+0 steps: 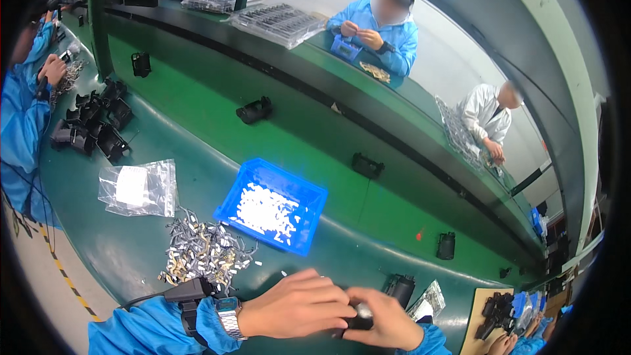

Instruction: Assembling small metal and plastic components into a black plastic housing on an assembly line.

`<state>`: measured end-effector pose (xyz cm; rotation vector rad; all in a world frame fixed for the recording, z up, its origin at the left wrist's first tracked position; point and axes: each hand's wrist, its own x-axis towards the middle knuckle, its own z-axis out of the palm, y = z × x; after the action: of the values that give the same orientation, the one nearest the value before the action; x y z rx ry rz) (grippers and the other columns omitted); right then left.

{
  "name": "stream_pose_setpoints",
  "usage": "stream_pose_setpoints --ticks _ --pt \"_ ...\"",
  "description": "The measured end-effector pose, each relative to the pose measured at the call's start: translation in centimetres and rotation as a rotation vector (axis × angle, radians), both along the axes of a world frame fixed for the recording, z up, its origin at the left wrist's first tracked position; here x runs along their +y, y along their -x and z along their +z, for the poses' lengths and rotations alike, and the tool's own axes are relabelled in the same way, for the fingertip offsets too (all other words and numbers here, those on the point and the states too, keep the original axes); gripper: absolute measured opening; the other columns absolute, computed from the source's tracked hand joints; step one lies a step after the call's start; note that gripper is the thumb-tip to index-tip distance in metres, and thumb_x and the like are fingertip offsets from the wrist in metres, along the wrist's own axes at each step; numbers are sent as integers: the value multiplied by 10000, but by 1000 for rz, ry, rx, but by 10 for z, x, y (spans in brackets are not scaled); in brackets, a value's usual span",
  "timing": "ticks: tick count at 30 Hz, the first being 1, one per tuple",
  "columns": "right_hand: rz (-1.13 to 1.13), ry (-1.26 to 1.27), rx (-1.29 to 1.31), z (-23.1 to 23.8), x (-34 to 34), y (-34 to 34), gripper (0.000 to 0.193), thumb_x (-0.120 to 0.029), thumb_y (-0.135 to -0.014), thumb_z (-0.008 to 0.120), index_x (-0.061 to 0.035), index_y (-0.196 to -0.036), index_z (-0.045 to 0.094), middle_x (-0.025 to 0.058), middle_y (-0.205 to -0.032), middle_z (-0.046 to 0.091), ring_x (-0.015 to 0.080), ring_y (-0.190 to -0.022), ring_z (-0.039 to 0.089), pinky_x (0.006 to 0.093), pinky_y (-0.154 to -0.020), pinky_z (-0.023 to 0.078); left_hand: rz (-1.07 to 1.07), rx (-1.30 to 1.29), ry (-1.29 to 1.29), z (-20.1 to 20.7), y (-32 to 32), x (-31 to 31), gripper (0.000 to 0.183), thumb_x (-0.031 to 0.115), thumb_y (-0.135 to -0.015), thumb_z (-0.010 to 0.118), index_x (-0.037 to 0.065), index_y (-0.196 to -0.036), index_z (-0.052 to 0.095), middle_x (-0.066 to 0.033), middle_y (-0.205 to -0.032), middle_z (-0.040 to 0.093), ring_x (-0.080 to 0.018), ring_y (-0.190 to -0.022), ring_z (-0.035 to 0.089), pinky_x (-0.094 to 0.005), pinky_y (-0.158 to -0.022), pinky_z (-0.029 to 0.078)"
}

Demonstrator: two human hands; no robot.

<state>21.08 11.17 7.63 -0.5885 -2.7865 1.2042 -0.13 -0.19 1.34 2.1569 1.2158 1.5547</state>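
Low in the view, my left hand (pixel 299 306) and my right hand (pixel 388 319) meet over a dark plastic part (pixel 359 321), mostly hidden by my fingers. The right thumb and fingers close round it from the right. From the left, my left fingers curl together against the same part. Up and to the left of my left hand lies a loose pile of small metal and grey pieces with short leads (pixel 207 253). Beyond it a blue tray (pixel 299 244) holds many small white pieces (pixel 263 210). Just past my right hand stands a black plastic housing (pixel 399 287).
A clear plastic bag (pixel 139 187) lies left of the tray, with a heap of black housings (pixel 92 118) farther left. More housings (pixel 255 110) sit spaced along the green conveyor belt (pixel 309 138). A silvery bag (pixel 428 301) lies at right. Co-workers (pixel 381 29) sit around the line.
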Motion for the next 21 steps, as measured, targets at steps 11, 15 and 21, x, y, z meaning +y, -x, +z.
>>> stream_pose_setpoints --ticks 11,15,21 --pt "-707 -272 113 -45 174 6 755 -294 -664 1014 -16 -1224 591 102 -1059 733 182 -909 729 334 -806 610 102 -78 -59 4 -5 -12 220 263 -851 810 95 -977 746 -50 -956 685 -277 -878 649 -407 -763 498" --pt "-502 -465 67 -38 171 1 1013 -361 -632 1017 -29 -1458 535 157 -1316 671 263 -1118 686 391 -888 588 137 -97 -104 3 -3 -11 213 253 -850 816 87 -961 743 -56 -903 680 -280 -812 648 -396 -712 502" --pt "-647 -895 -77 -26 201 -89 939 -321 -721 911 -54 -1513 484 185 -1423 598 372 -1301 542 487 -1117 448 122 -34 -156 -6 -4 4 206 323 -893 807 132 -950 754 27 -867 686 -155 -704 629 -291 -623 459"
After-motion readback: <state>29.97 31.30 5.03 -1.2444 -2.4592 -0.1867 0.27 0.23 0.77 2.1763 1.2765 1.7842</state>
